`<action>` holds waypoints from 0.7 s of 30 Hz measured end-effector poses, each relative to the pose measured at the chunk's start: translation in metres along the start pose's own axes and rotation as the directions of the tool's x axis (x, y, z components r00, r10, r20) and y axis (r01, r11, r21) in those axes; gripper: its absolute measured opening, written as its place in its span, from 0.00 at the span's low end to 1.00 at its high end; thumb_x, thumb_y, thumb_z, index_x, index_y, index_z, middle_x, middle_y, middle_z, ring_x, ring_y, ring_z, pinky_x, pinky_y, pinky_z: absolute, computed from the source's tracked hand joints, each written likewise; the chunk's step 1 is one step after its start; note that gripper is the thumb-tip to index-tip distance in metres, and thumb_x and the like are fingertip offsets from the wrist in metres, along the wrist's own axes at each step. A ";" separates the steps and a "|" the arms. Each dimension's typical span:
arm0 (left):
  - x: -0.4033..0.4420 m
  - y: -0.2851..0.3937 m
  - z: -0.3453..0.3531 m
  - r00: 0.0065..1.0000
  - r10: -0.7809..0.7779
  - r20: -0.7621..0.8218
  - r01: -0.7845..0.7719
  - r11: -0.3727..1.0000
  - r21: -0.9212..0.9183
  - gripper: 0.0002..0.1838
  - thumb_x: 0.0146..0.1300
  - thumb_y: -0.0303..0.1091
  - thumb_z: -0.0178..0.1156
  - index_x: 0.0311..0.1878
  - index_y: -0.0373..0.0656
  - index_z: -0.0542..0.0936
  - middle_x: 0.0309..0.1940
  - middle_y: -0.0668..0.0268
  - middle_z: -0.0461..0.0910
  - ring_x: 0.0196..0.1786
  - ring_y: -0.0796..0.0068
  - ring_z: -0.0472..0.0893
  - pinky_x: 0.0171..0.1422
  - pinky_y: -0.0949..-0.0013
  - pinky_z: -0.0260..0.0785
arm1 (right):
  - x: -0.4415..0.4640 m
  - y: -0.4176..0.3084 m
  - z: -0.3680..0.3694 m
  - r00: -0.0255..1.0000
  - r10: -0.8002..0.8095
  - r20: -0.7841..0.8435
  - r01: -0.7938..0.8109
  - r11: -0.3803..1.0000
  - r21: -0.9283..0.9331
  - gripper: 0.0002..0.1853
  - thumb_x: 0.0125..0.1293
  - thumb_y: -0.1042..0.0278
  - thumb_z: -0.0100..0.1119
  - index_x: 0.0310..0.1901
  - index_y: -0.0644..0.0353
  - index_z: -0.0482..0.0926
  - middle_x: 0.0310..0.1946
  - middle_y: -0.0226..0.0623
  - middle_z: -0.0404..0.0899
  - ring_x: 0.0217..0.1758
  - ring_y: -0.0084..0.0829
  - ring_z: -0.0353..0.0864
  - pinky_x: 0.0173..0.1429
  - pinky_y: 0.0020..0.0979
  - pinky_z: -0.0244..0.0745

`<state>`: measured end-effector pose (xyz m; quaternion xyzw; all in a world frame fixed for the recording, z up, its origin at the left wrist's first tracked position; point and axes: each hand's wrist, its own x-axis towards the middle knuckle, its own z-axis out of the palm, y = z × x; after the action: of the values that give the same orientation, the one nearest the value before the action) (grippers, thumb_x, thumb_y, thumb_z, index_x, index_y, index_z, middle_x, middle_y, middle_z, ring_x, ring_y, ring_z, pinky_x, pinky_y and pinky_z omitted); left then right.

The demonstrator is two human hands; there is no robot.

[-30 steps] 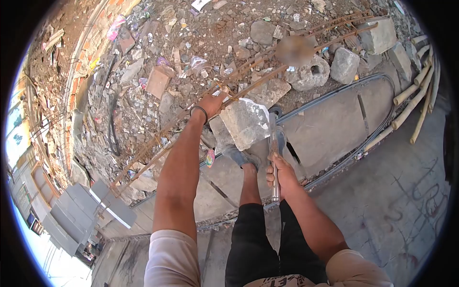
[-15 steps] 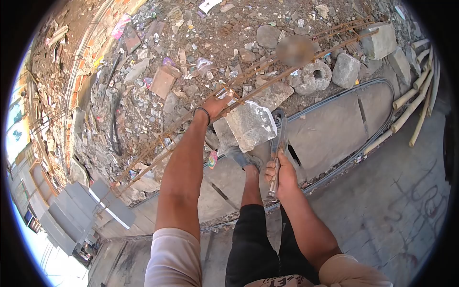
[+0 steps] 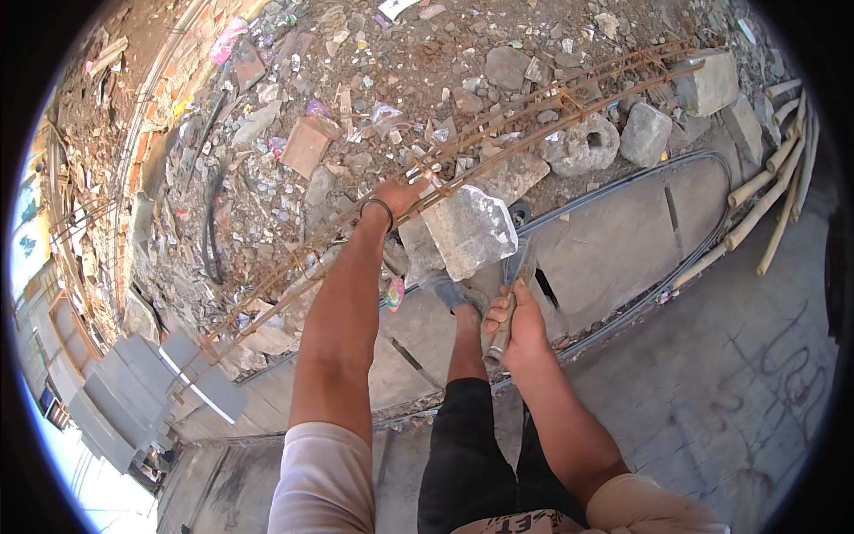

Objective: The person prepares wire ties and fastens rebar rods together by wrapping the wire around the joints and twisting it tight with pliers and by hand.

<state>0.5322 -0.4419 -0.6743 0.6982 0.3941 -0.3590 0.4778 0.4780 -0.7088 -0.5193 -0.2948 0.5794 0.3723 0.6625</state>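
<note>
My left hand [image 3: 397,198], with a dark band at the wrist, is closed round a rusty rebar frame [image 3: 498,158] made of long bars with cross ties. Just right of these fingers, a pale concrete block [image 3: 470,233] with a whitish edge sits against the bars. My right hand [image 3: 523,322] grips the handle of a long metal hand tool [image 3: 516,258]. The tool's rounded dark head lies beside the block's right side; its exact kind is unclear. One of my feet [image 3: 452,289], in a dark shoe, stands below the block.
Rubble and litter [image 3: 356,107] cover the ground ahead. Concrete lumps [image 3: 583,147] line the kerb at right, with grey cable [image 3: 703,153] along it. Bamboo poles [image 3: 769,196] lie far right. Grey panels [image 3: 133,392] stand at lower left.
My right hand and the tool's handle end have shifted slightly left and up. The left hand keeps its hold on the rebar; the block stays put.
</note>
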 end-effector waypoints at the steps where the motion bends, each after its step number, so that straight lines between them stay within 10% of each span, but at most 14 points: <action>1: 0.000 0.002 0.000 1.000 0.000 0.002 0.000 1.000 -0.003 0.39 0.55 0.78 0.59 0.31 0.43 0.85 0.23 0.64 0.81 0.29 0.71 0.74 0.33 0.63 0.66 | -0.002 0.004 0.010 1.000 0.019 -0.005 -0.019 1.000 0.003 0.17 0.76 0.46 0.52 0.53 0.50 0.71 0.25 0.24 0.69 0.20 0.19 0.66 0.23 0.23 0.63; 5: 0.004 0.005 -0.005 0.994 -0.083 0.066 0.081 0.996 0.040 0.39 0.58 0.75 0.60 0.33 0.39 0.84 0.21 0.66 0.80 0.28 0.72 0.75 0.35 0.65 0.67 | -0.020 -0.005 0.066 0.903 0.188 0.385 -0.038 0.930 -0.365 0.17 0.77 0.46 0.52 0.53 0.48 0.71 0.25 0.25 0.69 0.19 0.19 0.65 0.22 0.24 0.62; 13: 0.003 0.001 -0.001 0.999 -0.035 0.010 0.035 0.999 -0.030 0.43 0.57 0.72 0.64 0.51 0.34 0.83 0.31 0.63 0.82 0.37 0.72 0.78 0.44 0.66 0.71 | -0.006 0.008 0.005 0.994 0.059 -0.087 -0.046 0.988 0.146 0.15 0.79 0.45 0.44 0.43 0.47 0.68 0.24 0.22 0.66 0.20 0.17 0.65 0.24 0.23 0.63; 15: 0.005 0.004 -0.001 0.999 -0.054 -0.001 0.054 0.999 0.004 0.43 0.56 0.73 0.64 0.51 0.34 0.83 0.31 0.63 0.81 0.39 0.72 0.78 0.45 0.66 0.71 | -0.003 0.000 0.034 0.989 0.108 0.098 -0.104 0.993 -0.051 0.16 0.79 0.45 0.44 0.44 0.48 0.69 0.24 0.21 0.66 0.20 0.17 0.65 0.24 0.23 0.63; 16: 0.013 0.001 -0.004 0.999 -0.040 0.030 0.040 0.999 -0.012 0.43 0.55 0.74 0.64 0.47 0.34 0.84 0.29 0.63 0.81 0.35 0.73 0.77 0.40 0.66 0.70 | -0.002 -0.004 0.048 0.944 0.193 0.268 -0.125 0.960 -0.252 0.16 0.79 0.44 0.44 0.45 0.48 0.70 0.24 0.20 0.66 0.20 0.17 0.65 0.23 0.23 0.63; 21: 0.014 0.001 -0.009 0.999 -0.046 0.025 0.043 0.992 0.120 0.38 0.55 0.76 0.60 0.27 0.43 0.84 0.12 0.69 0.73 0.13 0.77 0.61 0.17 0.65 0.51 | -0.003 0.000 0.024 0.969 0.123 0.216 -0.109 0.991 -0.075 0.16 0.79 0.46 0.45 0.50 0.49 0.69 0.25 0.24 0.67 0.20 0.19 0.66 0.23 0.25 0.64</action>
<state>0.5406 -0.4309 -0.6838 0.7114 0.3807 -0.4021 0.4327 0.4910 -0.6890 -0.5123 -0.2382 0.5068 0.4588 0.6899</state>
